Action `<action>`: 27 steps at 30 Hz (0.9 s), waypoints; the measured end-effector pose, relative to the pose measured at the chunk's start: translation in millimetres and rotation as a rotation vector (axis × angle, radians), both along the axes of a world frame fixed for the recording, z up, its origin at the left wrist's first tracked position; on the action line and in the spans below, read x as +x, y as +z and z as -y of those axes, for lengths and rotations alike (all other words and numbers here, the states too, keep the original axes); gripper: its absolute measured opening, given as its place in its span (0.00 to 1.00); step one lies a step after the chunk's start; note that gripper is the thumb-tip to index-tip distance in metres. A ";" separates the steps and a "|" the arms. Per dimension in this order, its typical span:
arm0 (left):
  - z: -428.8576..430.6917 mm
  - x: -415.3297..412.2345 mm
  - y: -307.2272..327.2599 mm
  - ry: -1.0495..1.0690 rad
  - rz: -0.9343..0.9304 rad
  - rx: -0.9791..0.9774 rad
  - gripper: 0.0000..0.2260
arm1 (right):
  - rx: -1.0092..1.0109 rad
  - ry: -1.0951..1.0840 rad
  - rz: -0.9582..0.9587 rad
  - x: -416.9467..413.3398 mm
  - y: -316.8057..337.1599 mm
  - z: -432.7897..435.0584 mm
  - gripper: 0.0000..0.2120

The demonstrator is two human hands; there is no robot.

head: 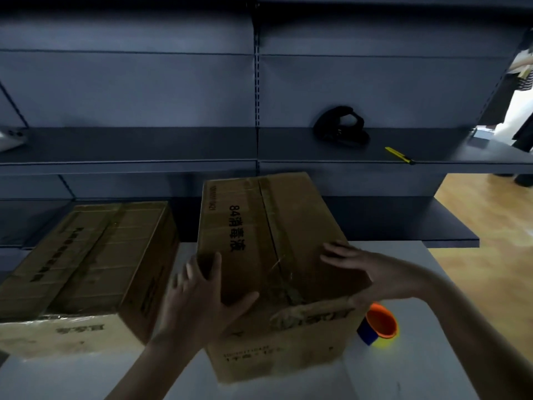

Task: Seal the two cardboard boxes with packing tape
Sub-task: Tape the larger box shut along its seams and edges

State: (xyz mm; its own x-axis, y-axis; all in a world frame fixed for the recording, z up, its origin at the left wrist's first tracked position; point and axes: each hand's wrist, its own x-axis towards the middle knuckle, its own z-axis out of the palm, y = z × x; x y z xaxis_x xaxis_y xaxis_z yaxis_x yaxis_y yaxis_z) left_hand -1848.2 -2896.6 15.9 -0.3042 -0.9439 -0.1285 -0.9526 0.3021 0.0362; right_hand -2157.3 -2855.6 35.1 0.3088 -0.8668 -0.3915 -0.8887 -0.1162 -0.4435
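Roughly at 4 o'clock, a blurred orange-and-blue tape roll (380,323) sits half hidden behind the near right corner of the centre box (302,226). The second box (86,255), at 9 o'clock, is cut off by the frame's left edge. On the shelf (173,145) at 1 o'clock lie a black object (340,128), hard to identify, and a yellow knife (399,155). The centre box stands mid-way across the bench (418,370), its long axis and top seam running 12 to 6 o'clock. The right hand (363,269) presses its right flap with straight fingers (334,255). The left hand (199,298) rests at its left edge, seemingly extended, clasping nothing.
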 end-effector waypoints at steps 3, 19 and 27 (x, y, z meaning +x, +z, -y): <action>1.1 -1.7 -9.1 -0.128 -0.124 0.124 0.62 | -0.059 -0.034 -0.002 -0.5 -6.3 -11.2 0.38; 3.8 -87.8 -23.9 -0.677 0.063 -0.349 0.29 | -0.701 -0.089 -0.229 18.3 -62.9 -14.5 0.35; 3.1 -87.7 -21.2 -0.640 0.039 -0.307 0.32 | -0.799 -0.094 -0.022 14.4 -72.5 -12.9 0.37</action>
